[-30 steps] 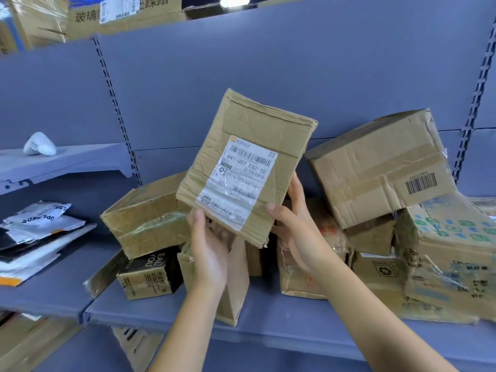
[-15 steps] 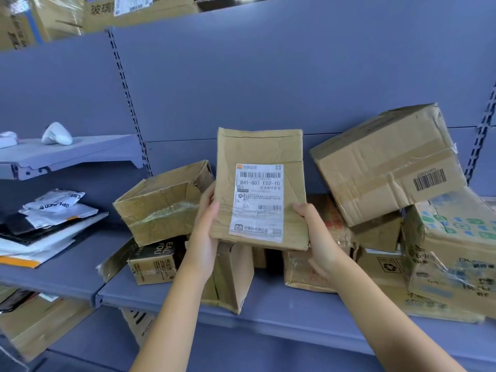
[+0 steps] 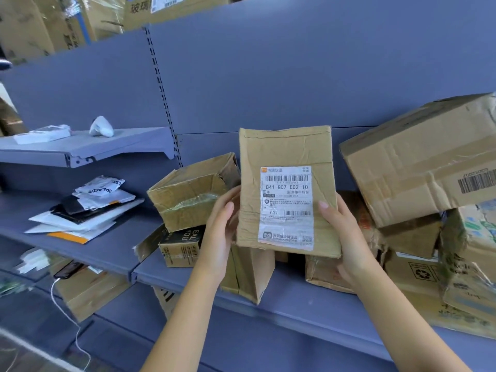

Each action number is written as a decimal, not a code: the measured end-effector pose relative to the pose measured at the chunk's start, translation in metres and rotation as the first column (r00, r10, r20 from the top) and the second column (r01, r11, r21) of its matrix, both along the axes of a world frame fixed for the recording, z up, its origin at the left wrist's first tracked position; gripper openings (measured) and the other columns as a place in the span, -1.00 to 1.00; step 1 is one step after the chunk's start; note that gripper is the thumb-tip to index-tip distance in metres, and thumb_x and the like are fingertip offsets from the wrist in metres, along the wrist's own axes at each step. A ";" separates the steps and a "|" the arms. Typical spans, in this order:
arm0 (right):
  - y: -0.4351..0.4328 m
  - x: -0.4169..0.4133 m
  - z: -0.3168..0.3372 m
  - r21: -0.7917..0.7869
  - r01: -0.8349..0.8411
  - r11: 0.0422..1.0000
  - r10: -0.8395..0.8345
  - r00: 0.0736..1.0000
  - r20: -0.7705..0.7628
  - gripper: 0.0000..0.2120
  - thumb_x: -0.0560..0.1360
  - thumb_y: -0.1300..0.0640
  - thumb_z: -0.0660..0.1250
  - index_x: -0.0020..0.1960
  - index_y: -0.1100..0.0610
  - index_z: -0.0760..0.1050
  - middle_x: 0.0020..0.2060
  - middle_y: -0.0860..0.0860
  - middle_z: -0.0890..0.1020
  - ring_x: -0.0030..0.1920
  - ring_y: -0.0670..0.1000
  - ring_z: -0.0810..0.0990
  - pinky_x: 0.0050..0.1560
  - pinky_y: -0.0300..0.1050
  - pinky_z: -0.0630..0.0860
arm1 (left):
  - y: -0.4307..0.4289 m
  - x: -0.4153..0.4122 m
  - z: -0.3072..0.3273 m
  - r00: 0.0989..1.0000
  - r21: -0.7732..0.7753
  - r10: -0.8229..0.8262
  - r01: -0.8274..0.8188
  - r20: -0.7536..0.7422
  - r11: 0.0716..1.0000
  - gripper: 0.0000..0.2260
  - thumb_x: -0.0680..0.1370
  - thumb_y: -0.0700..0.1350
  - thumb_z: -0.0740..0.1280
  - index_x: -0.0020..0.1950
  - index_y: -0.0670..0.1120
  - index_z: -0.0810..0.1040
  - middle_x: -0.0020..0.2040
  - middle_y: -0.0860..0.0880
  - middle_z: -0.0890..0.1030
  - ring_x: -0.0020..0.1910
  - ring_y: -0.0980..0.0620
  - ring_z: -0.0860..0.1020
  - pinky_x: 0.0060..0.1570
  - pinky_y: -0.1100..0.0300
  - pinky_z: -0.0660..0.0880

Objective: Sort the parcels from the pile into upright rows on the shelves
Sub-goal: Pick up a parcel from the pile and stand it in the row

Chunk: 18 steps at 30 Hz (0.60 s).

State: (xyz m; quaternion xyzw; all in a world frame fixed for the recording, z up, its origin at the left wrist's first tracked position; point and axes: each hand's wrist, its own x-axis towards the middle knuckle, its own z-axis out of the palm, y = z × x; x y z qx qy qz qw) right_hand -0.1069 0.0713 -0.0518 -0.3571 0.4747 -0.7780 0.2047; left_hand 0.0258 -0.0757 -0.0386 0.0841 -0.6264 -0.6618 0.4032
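Observation:
I hold a flat brown cardboard parcel (image 3: 285,151) upright in front of the shelf, its white shipping label facing me. My left hand (image 3: 220,237) grips its lower left edge and my right hand (image 3: 346,237) grips its lower right edge, thumb on the front. Behind it on the blue shelf (image 3: 295,299) lies the pile: a tilted open-ended box (image 3: 188,194), a small dark printed box (image 3: 179,247), a narrow box (image 3: 252,275) standing on end, and a large tilted box (image 3: 418,162) on top of others at the right.
To the left, a lower shelf (image 3: 115,248) carries a stack of flat mailer bags (image 3: 88,210). A small upper shelf (image 3: 88,146) bears a white scanner-like object (image 3: 101,126). More boxes sit below, with a white cable (image 3: 67,312) hanging down.
The parcel has turned from tilted to upright with its label straight. My view has shifted left, so more of the left shelves shows.

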 end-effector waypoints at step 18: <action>0.131 0.121 -0.038 0.009 0.565 0.825 -0.565 0.825 -0.018 -0.57 0.50 0.06 0.22 0.36 0.04 0.42 0.22 0.03 0.62 0.25 0.07 0.57 0.23 0.03 0.49 | 0.067 -0.012 -0.038 0.934 0.089 -0.356 0.357 -0.024 0.930 -0.74 0.58 -0.24 0.16 -0.02 -0.03 0.64 0.15 -0.17 0.62 0.17 -0.09 0.58 0.26 0.01 0.45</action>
